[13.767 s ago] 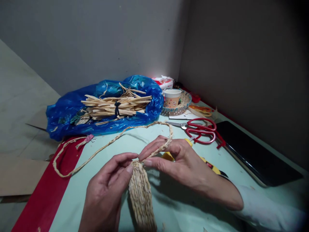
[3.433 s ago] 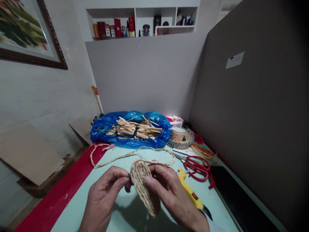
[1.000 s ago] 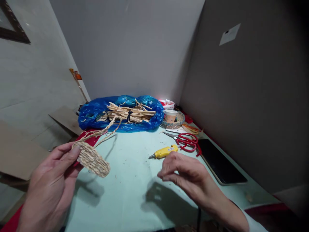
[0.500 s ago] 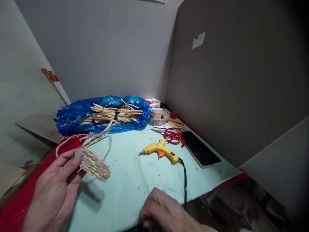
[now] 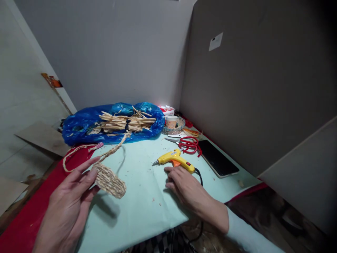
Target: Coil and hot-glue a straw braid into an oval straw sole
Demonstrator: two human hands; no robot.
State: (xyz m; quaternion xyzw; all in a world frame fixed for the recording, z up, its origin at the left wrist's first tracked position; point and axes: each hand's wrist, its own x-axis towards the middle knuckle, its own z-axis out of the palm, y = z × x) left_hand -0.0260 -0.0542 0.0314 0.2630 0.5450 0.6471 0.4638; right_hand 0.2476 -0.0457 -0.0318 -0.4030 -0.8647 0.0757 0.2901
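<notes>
My left hand (image 5: pixel 70 200) holds a flat oval woven straw piece (image 5: pixel 110 180) by its near end, thumb on top and fingers under it. A braided straw cord (image 5: pixel 116 147) trails from the piece toward the blue bag. My right hand (image 5: pixel 184 184) rests on the pale green tabletop (image 5: pixel 147 207), fingers stretched out, just in front of a yellow hot glue gun (image 5: pixel 175 160). Its fingertips lie close to the gun's handle and black cable without gripping either.
A blue plastic bag (image 5: pixel 86 121) with a tied straw bundle (image 5: pixel 125 122) lies at the back. Red scissors (image 5: pixel 188 144), a dark phone (image 5: pixel 217 158), a paper cup (image 5: pixel 171 121) in a woven tray and a tissue box stand at the back right. Grey partitions wall off the back and right.
My right hand came up from the table's near edge and now lies flat beside the glue gun. The left hand with the woven piece barely shifted.
</notes>
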